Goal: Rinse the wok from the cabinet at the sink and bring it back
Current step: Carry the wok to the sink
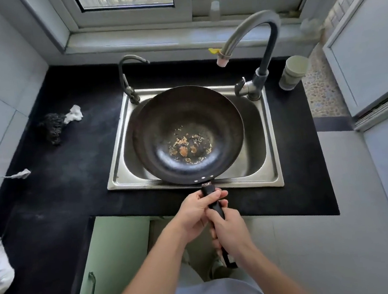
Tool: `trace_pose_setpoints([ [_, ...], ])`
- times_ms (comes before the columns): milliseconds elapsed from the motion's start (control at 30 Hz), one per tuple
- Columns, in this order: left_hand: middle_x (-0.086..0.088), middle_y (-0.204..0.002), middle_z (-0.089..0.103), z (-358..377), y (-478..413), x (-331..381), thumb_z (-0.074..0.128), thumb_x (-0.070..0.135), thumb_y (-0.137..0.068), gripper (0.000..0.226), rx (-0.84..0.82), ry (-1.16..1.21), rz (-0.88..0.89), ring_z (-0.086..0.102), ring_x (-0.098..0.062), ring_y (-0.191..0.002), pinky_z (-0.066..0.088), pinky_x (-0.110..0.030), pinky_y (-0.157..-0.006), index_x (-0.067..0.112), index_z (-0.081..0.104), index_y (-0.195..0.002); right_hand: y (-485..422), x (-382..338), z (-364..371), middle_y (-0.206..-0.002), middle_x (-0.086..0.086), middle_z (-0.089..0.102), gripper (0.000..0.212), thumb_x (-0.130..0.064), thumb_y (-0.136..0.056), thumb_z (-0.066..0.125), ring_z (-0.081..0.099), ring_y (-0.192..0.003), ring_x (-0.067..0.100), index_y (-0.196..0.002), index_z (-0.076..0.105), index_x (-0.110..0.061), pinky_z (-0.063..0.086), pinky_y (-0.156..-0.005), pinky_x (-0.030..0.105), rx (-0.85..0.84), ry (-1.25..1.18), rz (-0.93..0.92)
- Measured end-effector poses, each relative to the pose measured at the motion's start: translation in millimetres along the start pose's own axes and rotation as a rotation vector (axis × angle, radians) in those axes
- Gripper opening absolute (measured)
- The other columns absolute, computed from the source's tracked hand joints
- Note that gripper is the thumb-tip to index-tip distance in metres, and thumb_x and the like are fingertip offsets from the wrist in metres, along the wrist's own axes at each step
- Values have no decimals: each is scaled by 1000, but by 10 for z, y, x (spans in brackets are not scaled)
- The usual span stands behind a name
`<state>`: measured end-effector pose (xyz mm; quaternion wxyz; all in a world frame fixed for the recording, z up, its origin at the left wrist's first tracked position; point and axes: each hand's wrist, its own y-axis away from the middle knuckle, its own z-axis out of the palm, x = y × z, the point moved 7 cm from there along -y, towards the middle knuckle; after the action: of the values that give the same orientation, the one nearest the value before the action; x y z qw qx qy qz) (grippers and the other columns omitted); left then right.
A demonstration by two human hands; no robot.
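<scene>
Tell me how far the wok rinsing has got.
Done: the wok is out and held over the sink. In hand: left hand and right hand both grip its handle. Left: no water shows at the faucet and brown residue lies in the wok, so rinsing and carrying it back remain.

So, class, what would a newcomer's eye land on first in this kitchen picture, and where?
The dark wok, flecked with brownish crumbs, is held at centre over the steel sink. Below it, the left hand and right hand grip its black handle. A curved tap arches in from the right.
</scene>
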<state>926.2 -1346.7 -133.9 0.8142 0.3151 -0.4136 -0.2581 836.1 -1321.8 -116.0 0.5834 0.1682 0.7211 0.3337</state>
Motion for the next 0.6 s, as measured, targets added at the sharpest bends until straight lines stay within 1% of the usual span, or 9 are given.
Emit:
trace_pose_setpoints([
  [167, -16, -119, 71, -138, -168, 42, 65, 10, -92, 35, -15, -28, -65, 72, -20, -94, 58, -32, -81, -3, 57, -123, -166, 54, 94, -52, 1, 54, 31, -28, -100, 53, 48, -41, 18, -76, 60, -10, 43, -41, 30, 25, -7, 2],
  [300, -16, -116, 72, -286, -220, 45, 67, 10, -90, 33, -12, -85, -96, 72, -21, -94, 58, -35, -87, -1, 59, -120, -224, 140, 241, -53, 1, 53, 29, -28, -101, 52, 47, -42, 18, -81, 60, -9, 42, -41, 30, 43, -54, 18],
  [400, -15, -112, 74, -384, -258, 35, 68, 10, -89, 28, 0, -123, -110, 73, -22, -97, 55, -40, -94, 1, 61, -115, -281, 200, 323, -51, -1, 52, 29, -29, -101, 52, 46, -41, 16, -80, 60, -10, 41, -41, 29, 77, -64, 32],
  [600, -17, -118, 71, -519, -295, 10, 68, 10, -90, 25, -5, -150, -167, 72, -22, -99, 54, -43, -98, 2, 61, -113, -341, 292, 459, -50, -1, 52, 32, -29, -100, 52, 47, -41, 16, -75, 60, -11, 42, -43, 31, 115, -53, 44],
])
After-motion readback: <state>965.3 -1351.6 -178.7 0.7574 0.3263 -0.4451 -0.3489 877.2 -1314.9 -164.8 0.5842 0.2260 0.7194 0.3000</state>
